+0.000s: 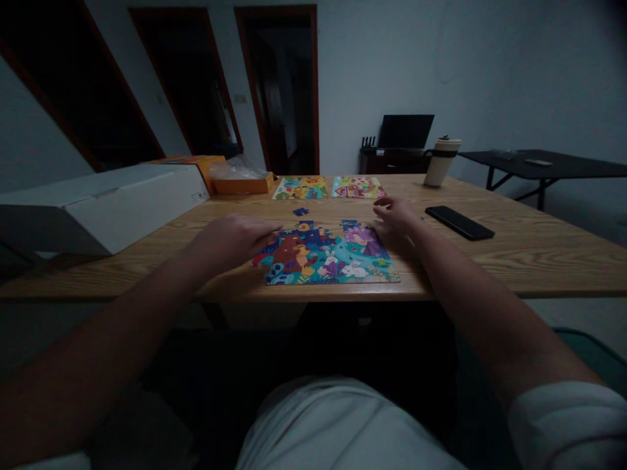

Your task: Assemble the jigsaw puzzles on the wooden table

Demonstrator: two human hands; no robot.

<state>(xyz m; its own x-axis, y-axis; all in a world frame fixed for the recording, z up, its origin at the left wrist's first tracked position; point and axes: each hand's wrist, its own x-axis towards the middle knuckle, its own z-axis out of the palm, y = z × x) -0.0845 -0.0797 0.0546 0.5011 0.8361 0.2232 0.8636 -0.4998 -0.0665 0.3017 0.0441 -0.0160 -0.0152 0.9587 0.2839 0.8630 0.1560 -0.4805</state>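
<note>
Dim wooden table (519,264); left hand (234,234) partly hides the puzzle (336,260)

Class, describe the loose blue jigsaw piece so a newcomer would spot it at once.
On the wooden table, find the unfinished jigsaw puzzle showing white rabbits. Just beyond its far edge lies a small dark-blue jigsaw piece. Unlike its blue neighbours, it lies detached.

One head-worn camera looks forward and down from just behind the near edge of the tabletop (514,267) (the wearer's shirt (343,431) shows at bottom), facing past the far edge toward the wall (362,65).
</note>
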